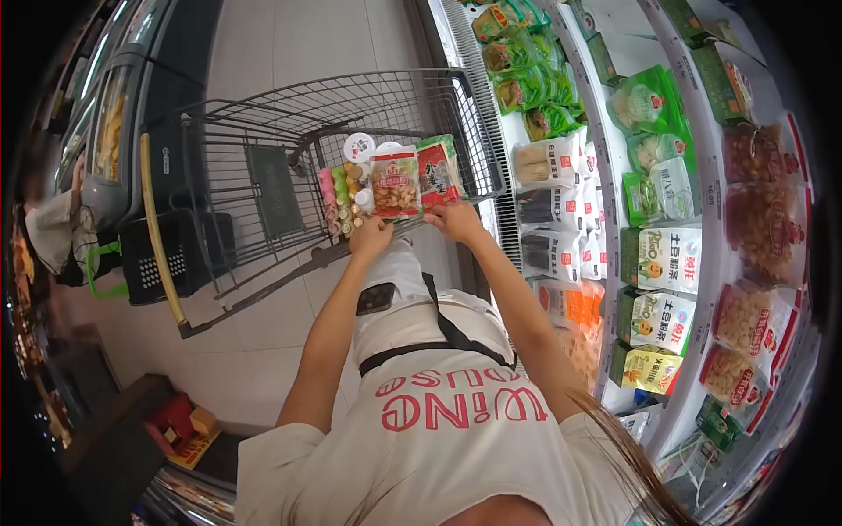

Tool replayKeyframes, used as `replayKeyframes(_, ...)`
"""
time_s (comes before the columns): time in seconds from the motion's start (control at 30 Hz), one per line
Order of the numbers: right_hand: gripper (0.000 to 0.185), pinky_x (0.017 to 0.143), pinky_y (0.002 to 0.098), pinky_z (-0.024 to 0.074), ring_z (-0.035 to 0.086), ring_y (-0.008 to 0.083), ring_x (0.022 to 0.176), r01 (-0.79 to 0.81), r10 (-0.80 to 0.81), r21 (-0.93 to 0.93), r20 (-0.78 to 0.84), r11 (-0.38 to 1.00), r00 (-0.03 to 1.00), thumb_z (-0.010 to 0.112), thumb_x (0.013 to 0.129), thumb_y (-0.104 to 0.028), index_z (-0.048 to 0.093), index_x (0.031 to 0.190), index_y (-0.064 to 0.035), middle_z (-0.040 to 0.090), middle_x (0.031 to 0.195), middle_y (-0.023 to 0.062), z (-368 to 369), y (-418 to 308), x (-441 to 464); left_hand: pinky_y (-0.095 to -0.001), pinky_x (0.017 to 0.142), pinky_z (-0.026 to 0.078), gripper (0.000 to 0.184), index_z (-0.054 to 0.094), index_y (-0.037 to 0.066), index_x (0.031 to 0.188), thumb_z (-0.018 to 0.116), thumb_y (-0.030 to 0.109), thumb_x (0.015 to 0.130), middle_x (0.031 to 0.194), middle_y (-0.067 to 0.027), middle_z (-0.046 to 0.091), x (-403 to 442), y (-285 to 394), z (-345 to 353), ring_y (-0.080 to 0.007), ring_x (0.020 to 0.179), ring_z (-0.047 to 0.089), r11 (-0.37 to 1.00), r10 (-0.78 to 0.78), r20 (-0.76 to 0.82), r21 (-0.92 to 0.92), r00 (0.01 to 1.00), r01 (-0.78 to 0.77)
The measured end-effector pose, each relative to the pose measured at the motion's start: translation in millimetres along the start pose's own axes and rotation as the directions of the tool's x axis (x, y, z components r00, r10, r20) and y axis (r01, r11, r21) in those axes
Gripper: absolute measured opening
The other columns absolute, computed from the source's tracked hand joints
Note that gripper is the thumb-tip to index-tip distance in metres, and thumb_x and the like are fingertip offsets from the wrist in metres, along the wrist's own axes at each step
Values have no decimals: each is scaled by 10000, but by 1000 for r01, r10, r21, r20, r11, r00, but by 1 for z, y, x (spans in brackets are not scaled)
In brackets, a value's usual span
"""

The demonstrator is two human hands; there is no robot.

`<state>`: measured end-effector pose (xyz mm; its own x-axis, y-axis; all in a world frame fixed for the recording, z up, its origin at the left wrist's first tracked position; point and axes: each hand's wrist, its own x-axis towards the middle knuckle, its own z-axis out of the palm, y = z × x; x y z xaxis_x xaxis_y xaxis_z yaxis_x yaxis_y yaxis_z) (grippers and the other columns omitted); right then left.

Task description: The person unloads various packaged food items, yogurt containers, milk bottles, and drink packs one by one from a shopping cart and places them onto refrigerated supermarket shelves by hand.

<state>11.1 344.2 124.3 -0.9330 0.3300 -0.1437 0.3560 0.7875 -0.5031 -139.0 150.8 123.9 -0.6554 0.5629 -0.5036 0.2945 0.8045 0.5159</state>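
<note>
One red packet (439, 174) touches the right hand (451, 219), long axis seemingly pointing away.

Red lettering on the white T-shirt (465, 412) reads "WiNE", upside down in this view; a second, partly folded line ends in "USE"; on the shelves, the upper potato-noodle pack (668, 259) and the lower potato-noodle pack (662, 320) both carry "土豆粉条" — each beside a smaller brand name too blurred to read surely; the shelf price strip (709, 200) shows "16.90"; in the cart, print on the red packet (437, 175) and the clear-windowed packet (395, 182) — characters on both — is too small to tell.
</note>
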Motion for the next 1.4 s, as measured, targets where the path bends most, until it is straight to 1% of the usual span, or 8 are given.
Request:
replayKeyframes(0.3, 439, 768, 457, 513, 658, 373, 858, -342, 326, -15, 347, 939, 879, 591, 844, -446, 687, 977, -39, 673, 892, 226, -22, 14, 127, -338, 682, 481, 388, 564, -23, 952, 747, 244, 736, 842, -121, 614, 92, 10, -39, -233, 796, 607, 987, 157, 496, -48, 854, -154)
replayKeyframes(0.4, 448, 796, 445, 504, 645, 378, 923, -419, 373, 187, 238, 889, 897, 626, 823, -388, 631, 1054, -4, 665, 936, 233, 20, 26, 163, -345, 757, 484, 463, 503, -20, 1075, 737, 189, 735, 966, -152, 601, 155, 0, -20, -254, 876, 602, 922, 349, 278, -272, 895, -275)
replayKeyframes(0.53, 411, 807, 414, 494, 637, 364, 952, -591, 602, 410, 118, 694, 789, 674, 792, -312, 606, 1039, 11, 663, 934, 209, 89, 36, 184, -412, 886, 453, 474, 498, -62, 1100, 694, 117, 708, 1076, -252, 575, 207, -2, 3, -378, 1040, 562, 898, -106, -200, -440, 974, 7)
replayKeyframes(0.73, 559, 904, 437, 470, 588, 385, 1086, -744, 715, 471, 287, 474, 638, 694, 770, -371, 567, 1135, 34, 608, 1133, 261, 120, 55, 193, -402, 939, 430, 614, 437, -79, 1235, 700, 106, 711, 1164, -287, 568, 221, -3, 12, -393, 1115, 550, 832, -288, -24, -502, 957, 237)
replayKeyframes(0.93, 233, 501, 348, 449, 604, 209, 630, -712, 662, 680, 454, 175, 597, 664, 832, -186, 587, 962, -9, 645, 808, 122, 161, 85, 188, -407, 796, 496, 326, 713, 6, 835, 745, 291, 681, 853, -188, 685, 245, -23, 0, -350, 867, 658, 901, -272, 137, -311, 953, 302)
replayKeyframes(1.03, 213, 406, 306, 355, 508, 149, 508, -775, 707, 538, 403, 331, 581, 652, 850, -173, 550, 961, -22, 606, 734, 87, 146, 79, 184, -417, 750, 487, 289, 695, 54, 881, 720, 288, 713, 840, -173, 678, 242, -15, -2, -331, 800, 645, 931, -253, 203, -216, 946, 296)
replayKeyframes(1.23, 277, 552, 304, 456, 568, 166, 659, -687, 587, 720, 597, -93, 547, 640, 898, -254, 551, 1047, -38, 624, 839, 73, 65, 50, 180, -375, 644, 465, 184, 596, 22, 867, 656, 189, 816, 740, -141, 639, 222, 25, -4, -273, 696, 618, 862, -6, -131, -503, 991, -62)
replayKeyframes(1.4, 293, 673, 271, 491, 617, 160, 817, -283, 461, 923, 376, -260, 804, 603, 937, -276, 562, 1092, -30, 642, 986, 66, -54, 20, 173, -296, 625, 467, 120, 606, 27, 899, 582, 143, 915, 832, -66, 661, 192, 83, -78, -137, 710, 612, 503, 25, 38, -864, 999, 20)
